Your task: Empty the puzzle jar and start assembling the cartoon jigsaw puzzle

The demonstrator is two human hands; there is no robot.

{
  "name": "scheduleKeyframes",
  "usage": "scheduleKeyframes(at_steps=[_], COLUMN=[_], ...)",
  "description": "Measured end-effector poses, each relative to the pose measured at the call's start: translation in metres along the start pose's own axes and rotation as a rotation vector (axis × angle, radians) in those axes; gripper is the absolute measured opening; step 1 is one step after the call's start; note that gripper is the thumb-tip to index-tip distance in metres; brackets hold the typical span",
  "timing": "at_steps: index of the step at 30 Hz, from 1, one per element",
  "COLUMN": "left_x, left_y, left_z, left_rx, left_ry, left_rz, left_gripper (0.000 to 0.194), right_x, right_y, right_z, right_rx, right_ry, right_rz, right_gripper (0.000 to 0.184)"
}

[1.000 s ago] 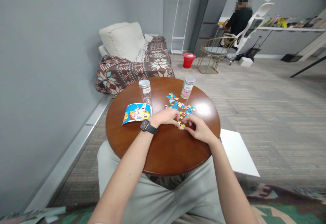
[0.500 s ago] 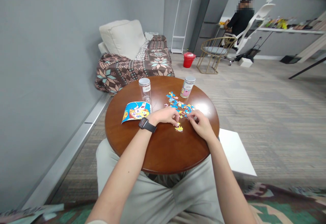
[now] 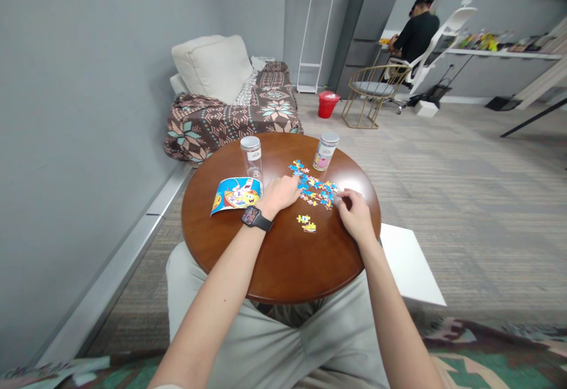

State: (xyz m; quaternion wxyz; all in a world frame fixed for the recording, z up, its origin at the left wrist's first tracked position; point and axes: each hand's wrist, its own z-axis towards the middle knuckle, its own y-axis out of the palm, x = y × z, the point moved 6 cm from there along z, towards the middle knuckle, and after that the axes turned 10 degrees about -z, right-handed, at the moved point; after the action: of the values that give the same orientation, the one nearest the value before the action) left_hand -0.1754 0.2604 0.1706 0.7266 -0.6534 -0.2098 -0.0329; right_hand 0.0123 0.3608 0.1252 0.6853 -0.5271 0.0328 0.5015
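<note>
On the round table's far half lies a loose pile of blue, yellow and pink jigsaw puzzle pieces (image 3: 315, 185). My left hand (image 3: 282, 194), with a black watch (image 3: 257, 217) at the wrist, reaches its fingertips to the pile's left edge; its fingers are stretched out, partly hidden by the back of the hand. At the pile's right edge is my right hand (image 3: 357, 213), thumb and forefinger a little apart, with nothing visible in them. Nearer to me, a small cluster of yellow puzzle pieces (image 3: 307, 224) lies apart from the pile.
A colourful cartoon picture sheet (image 3: 238, 193) curls on the table's (image 3: 283, 265) left. Behind it stands a clear jar (image 3: 252, 157); a printed jar (image 3: 325, 151) stands behind the pile. Beyond are a covered sofa (image 3: 234, 118), a red bin (image 3: 328, 104), a wire chair (image 3: 376, 88) and a seated person (image 3: 417, 35).
My left hand has left the yellow cluster and moved up and left to the pile's edge. My right hand has shifted slightly right, uncovering more pieces.
</note>
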Motion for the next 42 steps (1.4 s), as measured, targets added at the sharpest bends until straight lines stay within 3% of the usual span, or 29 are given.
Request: scheduleKeyframes(at_steps=[5, 13, 19, 23, 27, 33, 38, 42], left_x=[-0.004, -0.005, -0.013, -0.016, -0.016, -0.022, -0.026, -0.023], left_y=[0.002, 0.011, 0.002, 0.002, 0.003, 0.000, -0.004, -0.007], left_z=[-0.002, 0.001, -0.001, 0.000, 0.001, 0.001, -0.001, -0.002], left_rx=[-0.007, -0.082, -0.045, -0.065, -0.069, -0.049, -0.046, -0.037], left_ry=[-0.110, -0.021, -0.073, -0.099, -0.074, -0.074, -0.086, -0.089], left_rz=[0.131, 0.050, -0.021, -0.045, -0.115, -0.097, -0.096, -0.100], left_gripper=[0.034, 0.039, 0.070, 0.054, 0.039, 0.038, 0.017, 0.017], right_x=[0.000, -0.011, -0.025, -0.033, -0.026, -0.023, -0.036, -0.034], right_y=[0.008, 0.014, 0.011, 0.014, 0.018, 0.015, 0.014, 0.016], right_z=[-0.002, -0.006, -0.008, -0.011, -0.009, -0.007, -0.010, -0.010], right_rx=[-0.091, -0.218, -0.260, -0.320, -0.299, -0.249, -0.346, -0.356], right_ry=[0.018, -0.088, -0.211, -0.300, -0.261, -0.236, -0.325, -0.279], right_rz=[-0.082, -0.167, -0.150, -0.158, -0.168, -0.125, -0.116, -0.147], right_gripper=[0.026, 0.028, 0.031, 0.031, 0.034, 0.037, 0.028, 0.029])
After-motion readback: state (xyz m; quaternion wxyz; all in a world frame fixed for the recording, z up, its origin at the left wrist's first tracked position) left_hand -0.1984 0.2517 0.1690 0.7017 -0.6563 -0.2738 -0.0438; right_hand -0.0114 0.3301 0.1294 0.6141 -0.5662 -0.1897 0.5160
